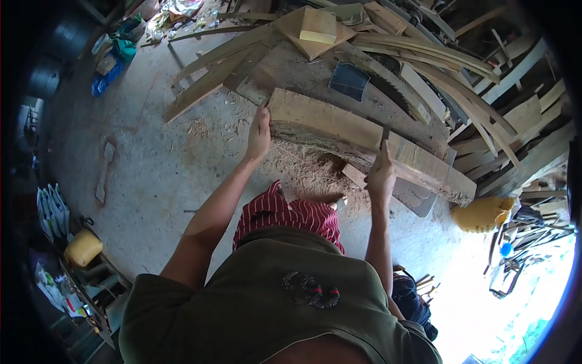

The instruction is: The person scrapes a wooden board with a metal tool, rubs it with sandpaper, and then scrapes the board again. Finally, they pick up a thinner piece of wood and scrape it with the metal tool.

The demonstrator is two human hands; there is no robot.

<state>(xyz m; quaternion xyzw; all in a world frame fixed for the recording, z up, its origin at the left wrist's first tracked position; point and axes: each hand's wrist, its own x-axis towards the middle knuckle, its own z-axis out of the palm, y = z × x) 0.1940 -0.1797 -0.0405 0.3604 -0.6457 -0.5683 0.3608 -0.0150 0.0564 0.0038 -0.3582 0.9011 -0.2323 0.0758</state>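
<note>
A long, thick wooden board (330,116) with a rough, bark-like near edge lies across in front of me, slanting down to the right. At its left end my left hand (260,134) is closed against the edge, its fingers partly hidden. My right hand (381,175) is closed at the near edge, right of the middle. From its top rises a narrow dark strip (385,134), like a tool, over the board's face; its kind I cannot make out. Under the board are sawdust (309,170) and a small wood block (354,176).
Behind the board are a wood block (318,28), a dark blue cloth (349,81) and stacked curved planks (436,51). A yellow container (482,214) stands by the board's right end. Another yellow container (83,247) is on a rack at left. Sawdust dots the concrete floor (151,164).
</note>
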